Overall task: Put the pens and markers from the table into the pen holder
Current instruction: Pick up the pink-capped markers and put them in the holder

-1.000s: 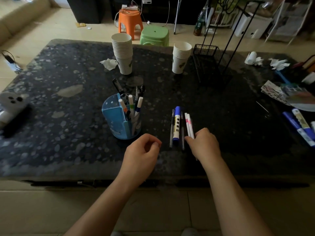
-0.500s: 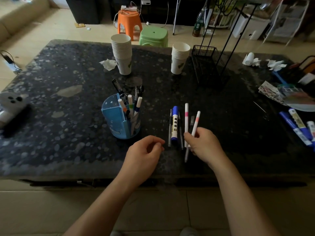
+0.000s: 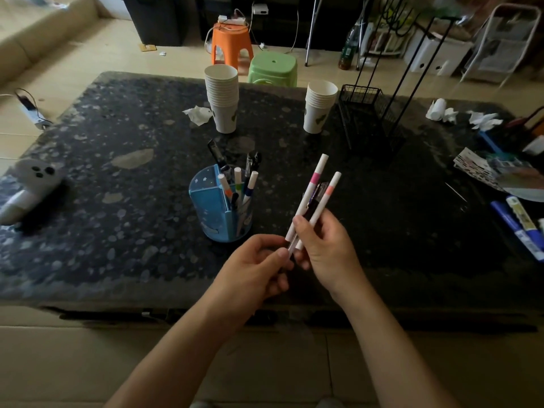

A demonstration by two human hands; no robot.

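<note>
A lived-in home room is shown: a low dark speckled table (image 3: 117, 172) on a tiled floor, plastic stools (image 3: 232, 44) behind it, a beige sofa edge (image 3: 35, 28), stacked paper cups (image 3: 222, 98), and cluttered shelving (image 3: 382, 39).

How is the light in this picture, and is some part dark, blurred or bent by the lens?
Head view: daylight falls on the floor and the stools beyond the table, while its right half lies in deep shadow; the wide lens bows the table's edges; the right hand and left hand, both on the bundle of pens, look sharp, as does the blue pen holder.
</note>
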